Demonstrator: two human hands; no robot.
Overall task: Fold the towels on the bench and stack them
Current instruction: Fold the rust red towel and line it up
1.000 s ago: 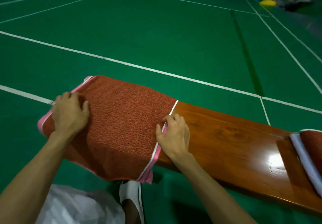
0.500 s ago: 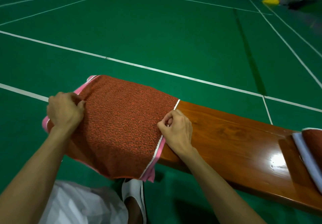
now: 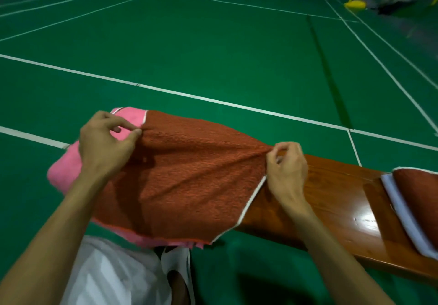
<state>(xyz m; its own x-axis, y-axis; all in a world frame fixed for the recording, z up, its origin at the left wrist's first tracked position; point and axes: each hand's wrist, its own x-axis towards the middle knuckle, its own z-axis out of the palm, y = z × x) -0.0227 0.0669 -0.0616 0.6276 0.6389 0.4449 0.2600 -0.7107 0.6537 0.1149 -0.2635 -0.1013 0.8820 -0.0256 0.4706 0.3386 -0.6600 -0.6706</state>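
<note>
Rust towel (image 3: 189,186) on bench (image 3: 331,200), left hand (image 3: 104,146), right hand (image 3: 288,172), fingers (image 3: 135,134) pinching its edges

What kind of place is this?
Probably an indoor badminton court: a green floor with white lines, a yellow post base far off, and a wooden bench.

Left hand (image 3: 104,143) and right hand (image 3: 285,166) pinch the rust towel (image 3: 189,179) on the bench (image 3: 331,205).

Light was dim and even, with white glare on the bench (image 3: 362,220) at lower right. The frame's edges curved, and the far upper corners blurred.
</note>
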